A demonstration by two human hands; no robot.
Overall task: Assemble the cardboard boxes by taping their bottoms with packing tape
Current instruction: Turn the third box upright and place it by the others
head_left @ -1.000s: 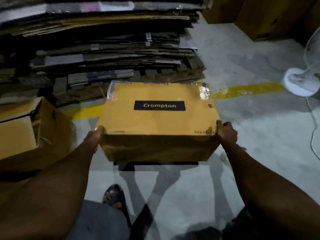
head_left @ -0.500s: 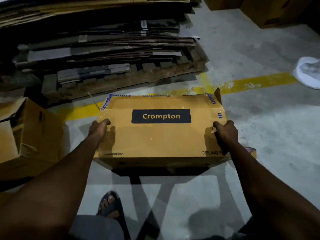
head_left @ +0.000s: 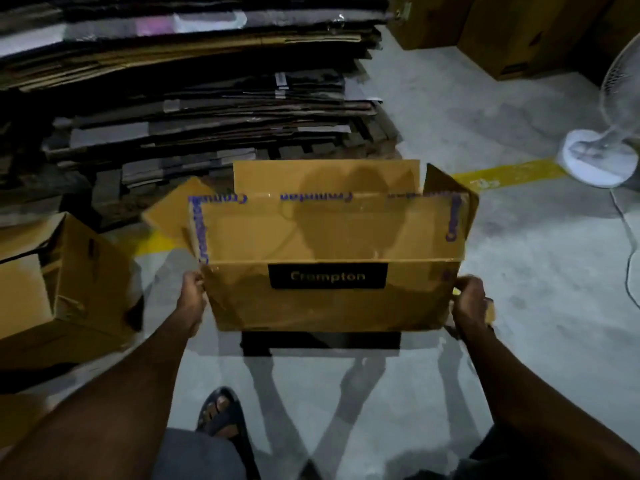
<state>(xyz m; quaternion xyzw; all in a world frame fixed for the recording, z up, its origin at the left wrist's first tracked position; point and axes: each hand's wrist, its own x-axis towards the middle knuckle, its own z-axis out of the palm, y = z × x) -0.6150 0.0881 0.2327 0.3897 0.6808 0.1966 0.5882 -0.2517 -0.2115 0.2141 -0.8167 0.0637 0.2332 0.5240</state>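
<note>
I hold a yellow-brown cardboard box (head_left: 329, 306) above the concrete floor, its black "Crompton" label facing me. Its open side points up and away, with flaps sticking out at the far side, left and right. Clear tape with blue print runs along its upper edges. My left hand (head_left: 192, 299) grips the box's near left corner. My right hand (head_left: 471, 303) grips the near right edge. A small yellowish thing shows beside my right hand; I cannot tell what it is.
A tall stack of flattened cartons (head_left: 207, 98) lies behind the box. Another open carton (head_left: 69, 278) sits at the left. A white pedestal fan (head_left: 602, 157) with its cord stands at the right. More cartons (head_left: 519, 36) are at the back right, and my sandalled foot (head_left: 221, 414) is below.
I have turned the box over towards me: the labelled face that lay on top now faces me, and the open side with its flaps has come up. The camera tilted up slightly.
</note>
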